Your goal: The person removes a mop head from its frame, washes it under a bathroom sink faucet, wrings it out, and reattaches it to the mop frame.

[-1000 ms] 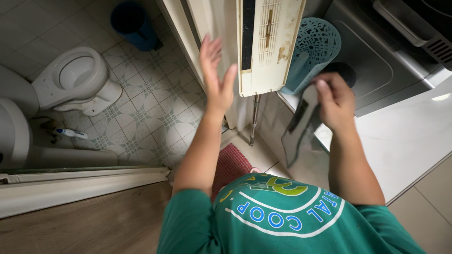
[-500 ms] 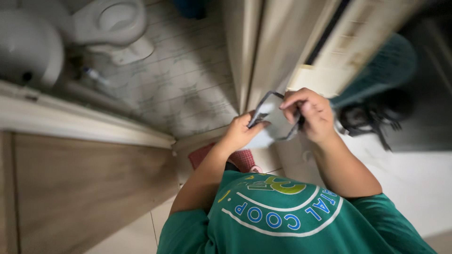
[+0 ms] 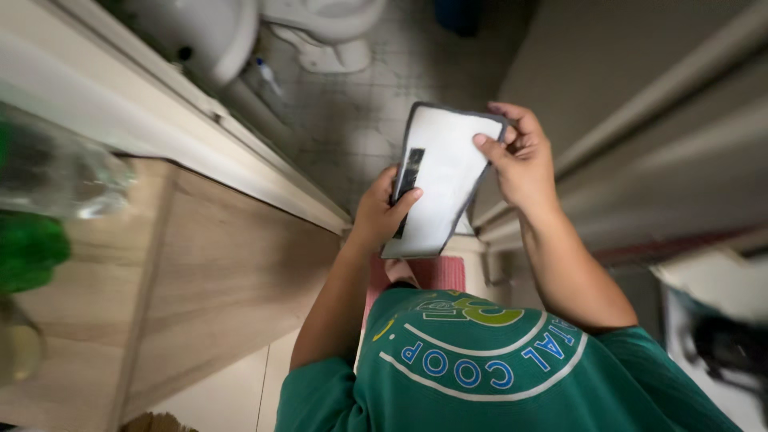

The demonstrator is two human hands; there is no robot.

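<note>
Home bathroom doorway: toilet [image 3: 324, 24], tiled floor [image 3: 360, 120]

White dark-edged pad [image 3: 444, 180] between left hand [image 3: 384, 212] and right hand [image 3: 524, 164], above tiled floor [image 3: 352, 120] near toilet [image 3: 324, 24].

The pad [image 3: 442, 178] is held between the left hand [image 3: 382, 210] at its near left edge and the right hand [image 3: 520, 156] at its far right corner. Beyond it lies the floor [image 3: 352, 120], with the toilet [image 3: 328, 24] far left. A worktop [image 3: 208, 264] stands left of the arms, a mat [image 3: 436, 274] under them.
</note>
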